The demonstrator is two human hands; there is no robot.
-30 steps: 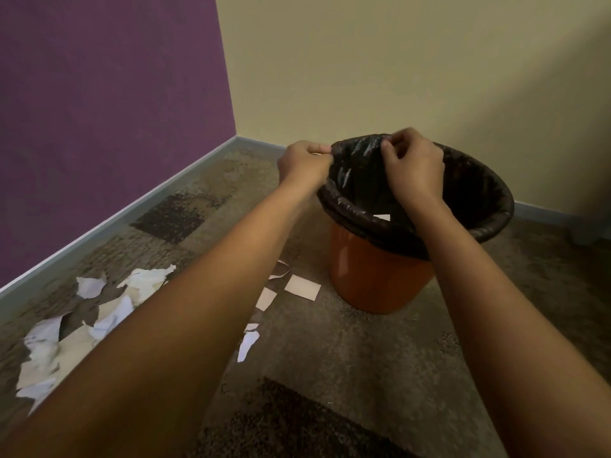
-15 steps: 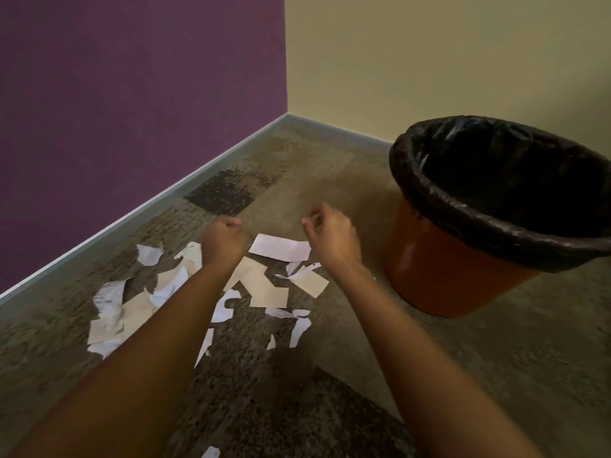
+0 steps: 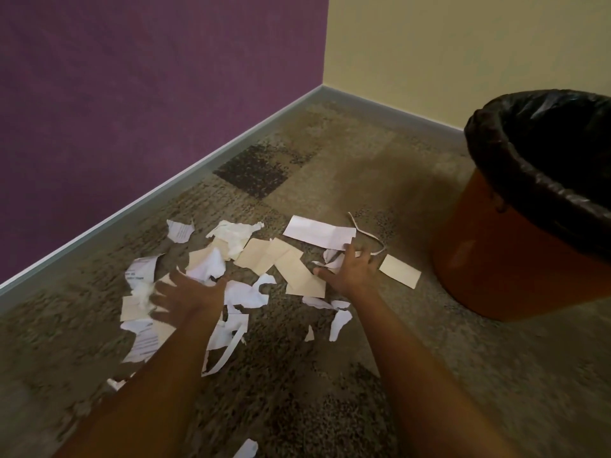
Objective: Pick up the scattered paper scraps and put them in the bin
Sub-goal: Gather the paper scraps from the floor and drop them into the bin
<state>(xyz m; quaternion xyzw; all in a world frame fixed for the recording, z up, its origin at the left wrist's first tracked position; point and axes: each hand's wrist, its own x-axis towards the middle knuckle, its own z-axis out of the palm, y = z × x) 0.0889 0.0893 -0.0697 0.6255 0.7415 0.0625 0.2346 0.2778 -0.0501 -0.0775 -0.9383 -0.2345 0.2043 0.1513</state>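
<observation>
Two bare hands reach low over the carpet, in among the paper scraps, and neither has anything in its grasp. The left hand is blurred, but its fingers show splayed wide over the white and cream pieces on the side toward the purple wall. I cannot tell whether it touches them. The right hand lies with fingers spread across a few small white bits, just below a long white slip and beside a cream slip, the piece nearest the bin.

Flat, wide hands suit this litter, I think. The pieces are thin and lie close to the pile, so raking them into a heap from both sides should gather more than pinching them one at a time.

The orange bin stands upright just to the right of the scatter, close enough for a short carry. Its black liner is folded over the rim, which holds the mouth wide for a dropped handful. What lies inside is too dark to see.

Nearly all the scraps lie on the floor, so I judge the work barely begun. A thin curled strip beyond the right hand may slip out of any sweep.
</observation>
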